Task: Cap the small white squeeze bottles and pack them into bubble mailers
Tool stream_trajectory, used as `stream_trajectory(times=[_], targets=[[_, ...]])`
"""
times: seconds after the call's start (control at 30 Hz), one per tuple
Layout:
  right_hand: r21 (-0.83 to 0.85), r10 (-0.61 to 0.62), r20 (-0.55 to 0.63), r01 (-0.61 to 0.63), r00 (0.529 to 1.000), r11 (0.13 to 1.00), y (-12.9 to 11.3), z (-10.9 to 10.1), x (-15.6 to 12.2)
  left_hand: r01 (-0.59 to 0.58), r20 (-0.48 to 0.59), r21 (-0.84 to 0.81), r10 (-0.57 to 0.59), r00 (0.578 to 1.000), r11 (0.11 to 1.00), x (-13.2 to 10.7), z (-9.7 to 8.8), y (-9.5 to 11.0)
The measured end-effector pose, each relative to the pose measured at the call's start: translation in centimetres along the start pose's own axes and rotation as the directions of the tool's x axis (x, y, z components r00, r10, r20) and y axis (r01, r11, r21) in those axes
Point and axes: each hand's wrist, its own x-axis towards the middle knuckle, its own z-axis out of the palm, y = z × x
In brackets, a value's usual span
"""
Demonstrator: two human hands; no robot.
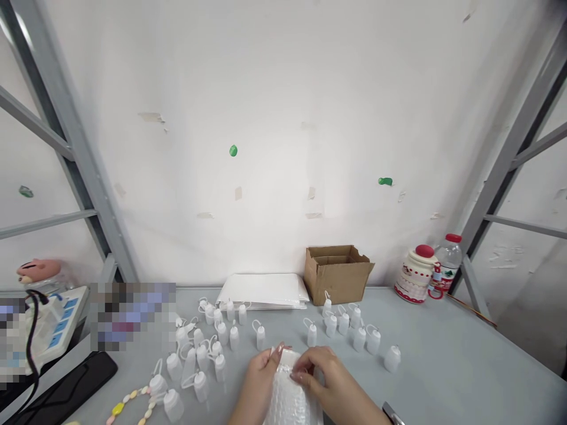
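A white bubble mailer [290,392] is held upright at the bottom middle, its lower end cut off by the picture's edge. My left hand [261,378] grips its left side, thumb on the front near the top. Fingers of my right hand [321,375] pinch at the mailer's upper edge on the right; whether they hold the flap or something small I cannot make out. Several small white squeeze bottles with looped caps [201,386] stand left of my hands, and more bottles [373,341] stand to the right.
A stack of white mailers [263,290] lies by the wall beside an open cardboard box [339,280]. At the right back are a cream-and-red jar [414,277] and a clear bottle [449,260]. On the left lie a black phone [75,383], a power strip [62,324] and a beaded string [133,395].
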Motion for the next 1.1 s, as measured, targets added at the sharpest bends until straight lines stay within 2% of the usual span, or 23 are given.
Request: stream_trajectory(times=[0.27,0.37,0.5,0.57,0.63,0.73,0.8,0.87,0.97,1.1], targets=[[-0.154,-0.121,0.196,0.152,0.973,0.976,-0.4,0.3,0.0,-0.019,-0.038,0.063,0.022,0.999,0.998,-0.4,0.3,0.3],[-0.137,-0.11,0.227,0.144,0.968,0.98,0.0,0.6,0.0,-0.02,-0.043,0.078,0.023,0.999,0.997,-0.3,0.5,0.2],[-0.039,0.04,0.072,-0.037,0.997,0.999,0.6,0.4,0.0,-0.018,0.008,0.053,0.018,1.0,0.998,-0.2,0.5,0.0],[0.03,0.012,0.009,-0.013,1.0,0.999,0.9,0.0,0.2,-0.009,0.025,0.069,0.008,1.0,0.998,-0.2,0.5,-0.1],[0.044,-0.079,-0.103,0.084,0.991,0.995,1.4,-0.5,0.6,0.02,0.048,0.073,-0.023,0.999,0.997,-0.1,0.4,-0.3],[-0.029,-0.143,-0.371,0.142,0.917,0.989,2.4,-1.3,1.4,0.112,0.03,0.076,-0.115,0.993,0.991,0.2,0.3,-0.8],[-0.074,-0.149,-0.472,0.129,0.869,0.989,3.3,-1.5,1.9,0.159,-0.024,0.084,-0.158,0.987,0.984,0.5,0.2,-1.2],[-0.091,-0.137,-0.481,0.107,0.866,0.99,4.2,-1.3,2.4,0.179,-0.06,0.065,-0.175,0.983,0.982,0.6,0.0,-1.4],[-0.071,-0.094,-0.408,0.071,0.908,0.995,5.0,-0.5,2.9,0.203,-0.065,0.017,-0.202,0.977,0.979,0.6,0.0,-1.2],[-0.044,-0.126,-0.357,0.118,0.925,0.992,4.6,0.1,2.9,0.211,-0.094,-0.005,-0.21,0.973,0.978,0.1,0.1,-0.4]])
